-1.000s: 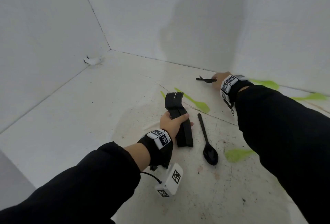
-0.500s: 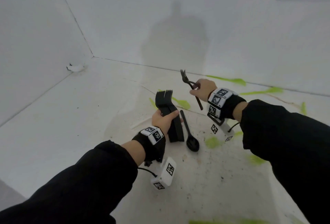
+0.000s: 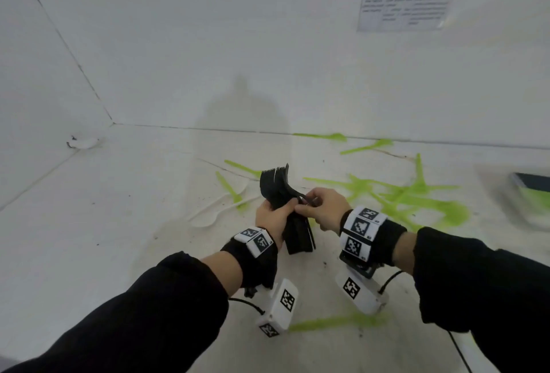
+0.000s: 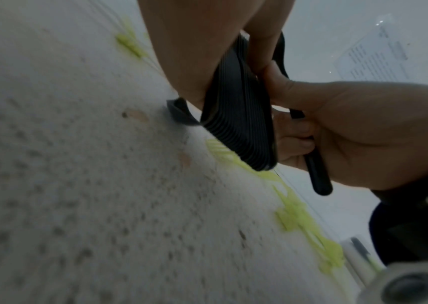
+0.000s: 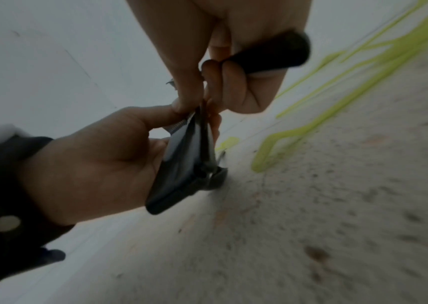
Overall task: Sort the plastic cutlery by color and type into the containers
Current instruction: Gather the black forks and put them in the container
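White floor, nested black forks (image 3: 278, 186) upright.

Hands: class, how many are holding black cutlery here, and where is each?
2. The left hand grips the stack of black forks at centre; the right hand, just right of it, pinches one black piece against that stack.

We hold both hands together just above the table (image 3: 125, 224), forearms in black sleeves converging from either side. Our left hand (image 3: 272, 218) is curled round a stack of black forks (image 3: 278, 185), thumb pressed across its handles. Our right hand (image 3: 323, 209), just right of the stack and touching the left thumb, pinches a single black fork (image 4: 313, 164), fingers folded over its handle. Marker bands wrap both wrists.
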{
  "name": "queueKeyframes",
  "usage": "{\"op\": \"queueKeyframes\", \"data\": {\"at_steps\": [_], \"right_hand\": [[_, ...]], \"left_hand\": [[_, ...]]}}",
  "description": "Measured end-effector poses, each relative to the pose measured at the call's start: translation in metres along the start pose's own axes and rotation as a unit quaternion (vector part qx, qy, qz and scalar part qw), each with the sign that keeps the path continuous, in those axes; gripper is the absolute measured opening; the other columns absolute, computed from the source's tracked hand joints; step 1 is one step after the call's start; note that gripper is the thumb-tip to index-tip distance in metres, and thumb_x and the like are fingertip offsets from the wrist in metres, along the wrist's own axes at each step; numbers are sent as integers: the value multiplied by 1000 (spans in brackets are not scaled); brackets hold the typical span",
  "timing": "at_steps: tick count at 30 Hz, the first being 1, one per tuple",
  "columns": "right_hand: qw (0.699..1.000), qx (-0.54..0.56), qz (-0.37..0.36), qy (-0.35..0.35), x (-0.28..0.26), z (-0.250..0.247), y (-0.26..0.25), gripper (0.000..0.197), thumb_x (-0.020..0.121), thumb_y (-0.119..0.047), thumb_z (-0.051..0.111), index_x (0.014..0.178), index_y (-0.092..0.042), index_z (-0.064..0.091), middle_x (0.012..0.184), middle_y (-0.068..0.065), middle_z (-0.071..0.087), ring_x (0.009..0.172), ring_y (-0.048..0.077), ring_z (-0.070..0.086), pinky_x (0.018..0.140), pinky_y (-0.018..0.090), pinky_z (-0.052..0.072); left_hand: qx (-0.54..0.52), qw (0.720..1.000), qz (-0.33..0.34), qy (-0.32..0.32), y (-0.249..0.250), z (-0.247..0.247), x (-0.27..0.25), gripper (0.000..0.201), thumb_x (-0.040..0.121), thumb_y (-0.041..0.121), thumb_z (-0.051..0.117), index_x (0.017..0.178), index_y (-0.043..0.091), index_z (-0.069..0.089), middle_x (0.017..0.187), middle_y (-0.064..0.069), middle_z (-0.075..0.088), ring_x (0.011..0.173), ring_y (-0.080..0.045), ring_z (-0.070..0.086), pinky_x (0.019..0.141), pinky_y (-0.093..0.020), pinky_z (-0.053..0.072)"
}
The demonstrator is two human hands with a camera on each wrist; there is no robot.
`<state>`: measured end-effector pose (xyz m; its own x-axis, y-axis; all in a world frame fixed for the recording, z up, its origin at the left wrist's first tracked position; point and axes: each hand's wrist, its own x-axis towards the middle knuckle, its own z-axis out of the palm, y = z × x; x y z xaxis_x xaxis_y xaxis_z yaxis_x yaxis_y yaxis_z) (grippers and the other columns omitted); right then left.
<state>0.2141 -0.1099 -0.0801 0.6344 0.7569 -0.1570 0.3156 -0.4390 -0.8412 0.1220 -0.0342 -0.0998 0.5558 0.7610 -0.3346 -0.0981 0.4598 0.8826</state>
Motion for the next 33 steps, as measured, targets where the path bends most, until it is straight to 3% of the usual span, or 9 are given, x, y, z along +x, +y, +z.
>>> {"op": "queueKeyframes", "data": {"at_steps": [4, 8, 11, 13, 16, 20, 23, 27, 33], "right_hand": [[1000, -5, -17, 3, -20, -13, 12, 14, 82, -24, 68, 88, -12, 63, 79, 2, 57, 56, 9, 44, 50, 19, 34], [999, 7, -19, 42, -37, -26, 23, 11, 83, -20, 66, 89, -23, 58, 72, -6, 58, 59, 7, 49, 45, 7, 35], [998, 17, -25, 46, -47, -34, 29, 9, 83, -18, 64, 86, -25, 60, 69, -9, 55, 57, 2, 46, 42, 6, 35], [998, 38, -18, 51, -53, -41, 31, 5, 85, -20, 59, 83, -24, 61, 69, -9, 53, 58, 4, 45, 46, 9, 33], [993, 89, -10, 77, -60, -58, 33, 24, 93, -14, 41, 82, -17, 62, 66, -7, 46, 56, 10, 40, 54, 23, 32], [991, 72, 4, 116, -65, -84, 47, 29, 97, -11, 37, 110, -6, 63, 62, -4, 45, 56, 11, 43, 63, 32, 42], [986, 102, 24, 132, -74, -103, 62, 25, 93, -17, 50, 113, -6, 61, 67, -4, 49, 58, 13, 49, 55, 22, 45], [983, 123, 32, 134, -87, -124, 80, 23, 89, -16, 58, 111, -9, 62, 72, -4, 57, 68, 18, 58, 80, 34, 50], [988, 96, 22, 120, -103, -145, 102, 23, 90, -13, 54, 111, -7, 62, 91, 4, 61, 85, 20, 58, 86, 37, 50]], "left_hand": [[3, 1000, -6, -7, -11, 10, -12, 21, 81, -2, 67, 101, -1, 59, 87, -15, 65, 75, -24, 62, 68, -31, 55], [24, 999, -9, -30, -17, 21, -24, 15, 80, -1, 68, 92, 2, 61, 85, -17, 64, 79, -28, 61, 83, -42, 52], [21, 999, -12, -47, -22, 31, -35, 17, 79, -1, 69, 95, 1, 63, 82, -13, 66, 70, -22, 64, 71, -33, 56], [27, 998, -9, -54, -25, 39, -40, 16, 78, 0, 71, 91, 4, 64, 81, -13, 66, 69, -24, 64, 71, -34, 56], [36, 997, -11, -61, -27, 56, -47, 16, 80, -1, 69, 92, 4, 60, 79, -11, 67, 61, -25, 65, 67, -35, 56], [33, 998, -15, -58, -37, 86, -62, 15, 82, -1, 67, 88, 6, 56, 74, -12, 63, 52, -21, 66, 54, -30, 56], [36, 997, -14, -60, -52, 109, -74, 15, 82, -1, 67, 87, 8, 56, 76, -11, 65, 53, -22, 66, 59, -33, 57], [29, 998, -6, -59, -70, 136, -87, 17, 82, -3, 65, 95, 4, 57, 85, -17, 66, 62, -28, 66, 63, -36, 57], [24, 999, 16, -31, -89, 164, -102, 18, 80, -3, 67, 96, 2, 60, 92, -19, 66, 79, -29, 64, 81, -42, 55]]}}
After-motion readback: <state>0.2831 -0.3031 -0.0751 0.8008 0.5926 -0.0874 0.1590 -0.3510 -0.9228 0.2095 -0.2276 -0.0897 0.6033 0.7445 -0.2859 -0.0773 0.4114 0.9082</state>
